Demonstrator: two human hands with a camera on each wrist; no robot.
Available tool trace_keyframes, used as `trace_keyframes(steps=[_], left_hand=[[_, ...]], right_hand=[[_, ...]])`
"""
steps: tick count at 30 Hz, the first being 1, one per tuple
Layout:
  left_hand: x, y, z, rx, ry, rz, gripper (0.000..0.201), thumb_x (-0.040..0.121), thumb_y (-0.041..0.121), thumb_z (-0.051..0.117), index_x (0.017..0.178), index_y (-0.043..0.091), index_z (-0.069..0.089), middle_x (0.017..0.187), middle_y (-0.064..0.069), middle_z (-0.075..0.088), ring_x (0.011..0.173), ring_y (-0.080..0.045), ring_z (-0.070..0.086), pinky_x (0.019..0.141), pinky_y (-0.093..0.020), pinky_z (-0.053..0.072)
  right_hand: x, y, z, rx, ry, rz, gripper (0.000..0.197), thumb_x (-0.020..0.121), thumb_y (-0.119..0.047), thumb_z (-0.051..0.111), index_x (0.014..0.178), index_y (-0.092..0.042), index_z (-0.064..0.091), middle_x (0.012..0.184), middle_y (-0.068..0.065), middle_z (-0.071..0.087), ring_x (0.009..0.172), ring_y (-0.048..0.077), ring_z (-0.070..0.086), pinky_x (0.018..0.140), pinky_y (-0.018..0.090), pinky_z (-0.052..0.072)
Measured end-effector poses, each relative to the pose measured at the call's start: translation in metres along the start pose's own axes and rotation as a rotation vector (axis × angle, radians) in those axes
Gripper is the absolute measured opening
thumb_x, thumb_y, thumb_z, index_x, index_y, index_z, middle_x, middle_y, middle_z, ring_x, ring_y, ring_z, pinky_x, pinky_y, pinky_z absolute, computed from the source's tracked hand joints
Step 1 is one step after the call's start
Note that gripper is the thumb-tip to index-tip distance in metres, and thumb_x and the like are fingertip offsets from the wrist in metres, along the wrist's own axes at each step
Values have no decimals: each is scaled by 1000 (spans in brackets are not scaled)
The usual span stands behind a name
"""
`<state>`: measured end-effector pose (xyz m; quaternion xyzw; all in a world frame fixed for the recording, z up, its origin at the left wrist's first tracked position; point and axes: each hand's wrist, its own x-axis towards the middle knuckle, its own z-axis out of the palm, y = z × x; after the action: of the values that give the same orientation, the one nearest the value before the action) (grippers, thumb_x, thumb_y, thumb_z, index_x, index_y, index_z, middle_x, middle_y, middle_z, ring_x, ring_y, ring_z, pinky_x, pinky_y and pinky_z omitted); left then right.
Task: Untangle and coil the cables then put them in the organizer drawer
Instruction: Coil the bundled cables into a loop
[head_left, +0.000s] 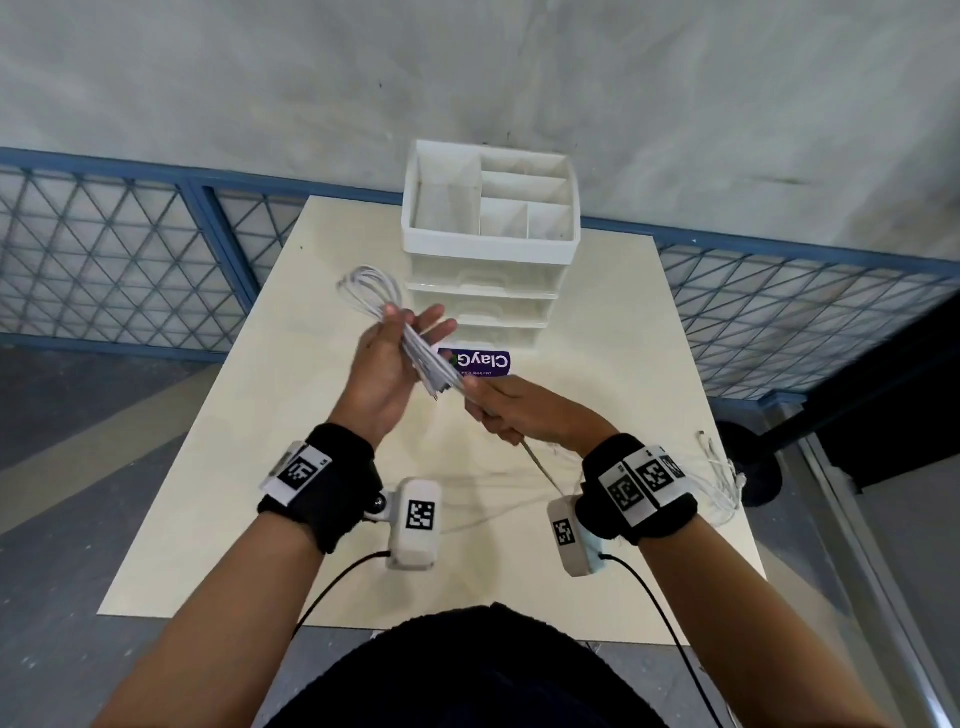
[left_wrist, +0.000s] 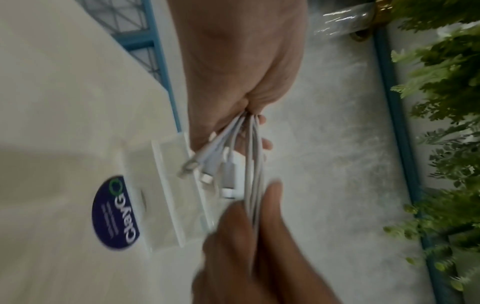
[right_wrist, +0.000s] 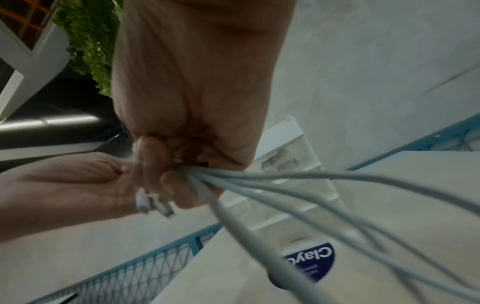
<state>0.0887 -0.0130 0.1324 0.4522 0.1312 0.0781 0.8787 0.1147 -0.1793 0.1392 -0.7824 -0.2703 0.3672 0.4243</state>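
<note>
Both hands (head_left: 384, 364) gripping white cables (head_left: 426, 358)

The head view looks steeply down from above both forearms onto the table (head_left: 218, 457), facing the far wall. Each wrist view sits very close behind its palm — tilted, looking along the fingers. All three share the purple sticker (head_left: 485, 364) (left_wrist: 114, 214) (right_wrist: 315, 261) and white organizer (head_left: 491, 244) (right_wrist: 291, 168).
</note>
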Motion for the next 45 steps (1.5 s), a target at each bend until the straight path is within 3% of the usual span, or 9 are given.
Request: trace_keyframes(steps=[5, 13, 18, 23, 28, 32, 38, 42, 45], left_hand=[[12, 25, -21, -104, 122, 96, 37, 101, 36, 27, 71, 20, 40, 43, 10, 38, 36, -4, 35, 49, -21, 50], [-2, 5, -1, 707, -157, 109, 33, 101, 35, 26, 75, 20, 39, 60, 7, 34, 40, -2, 29, 44, -23, 29], [-22, -5, 21, 762, -349, -5, 36, 100, 38, 23, 75, 19, 40, 51, 12, 34, 42, -4, 30, 46, -18, 35], [-27, 3, 20, 901, -584, -32, 19, 94, 18, 51, 112, 18, 44, 81, 4, 48, 69, -11, 39, 61, -15, 40], [-25, -2, 17, 941, -610, -123, 34, 97, 19, 46, 126, 6, 33, 86, 1, 39, 77, -7, 38, 75, -21, 39], [-26, -4, 21, 981, -554, -200, 18, 100, 22, 37, 116, 16, 36, 85, 8, 37, 68, -3, 37, 64, -14, 40], [-29, -6, 21, 903, -578, -256, 27, 101, 21, 34, 123, 7, 41, 108, -6, 49, 81, -1, 58, 67, -7, 50], [-28, -1, 9, 729, -621, -321, 14, 99, 14, 40, 111, 13, 47, 88, 0, 60, 79, -16, 68, 87, -30, 51], [-28, 5, 0, 559, -681, -352, 9, 98, 8, 39, 97, 9, 47, 74, 2, 48, 64, -13, 58, 80, -32, 54]], right_hand=[[-26, 23, -9, 45, -77, 90, 40, 100, -38, 33, 65, -19, 34, 63, -2, 23, 56, 13, 15, 51, 25, 16], [-23, -19, -27, -382, -66, 96, 38, 101, -35, 30, 70, -16, 43, 62, -4, 37, 50, 3, 33, 51, 12, 33], [-18, -53, -41, -449, 20, 65, 41, 101, -35, 27, 76, -8, 45, 61, -4, 38, 57, 10, 34, 51, 6, 32], [-17, -56, -43, -342, -27, 48, 43, 102, -31, 27, 69, -10, 45, 55, -6, 33, 41, 2, 33, 44, 6, 30], [-9, -53, -40, -377, -38, 80, 49, 101, -36, 26, 75, -6, 54, 56, -2, 35, 44, 5, 31, 46, 9, 30], [-6, -56, -41, -444, -62, 109, 48, 101, -36, 28, 69, -8, 51, 55, 0, 37, 50, 14, 31, 53, 23, 30], [-2, -55, -49, -547, -37, 71, 50, 97, -44, 38, 68, -10, 61, 47, -3, 46, 38, 10, 43, 43, 9, 37], [-9, -56, -67, -466, -38, 90, 57, 89, -59, 42, 68, -11, 63, 48, -3, 52, 46, 14, 51, 53, 15, 45], [-19, -51, -84, -424, -139, 106, 62, 84, -64, 37, 76, -9, 64, 52, -3, 49, 50, 13, 49, 64, 21, 44]])
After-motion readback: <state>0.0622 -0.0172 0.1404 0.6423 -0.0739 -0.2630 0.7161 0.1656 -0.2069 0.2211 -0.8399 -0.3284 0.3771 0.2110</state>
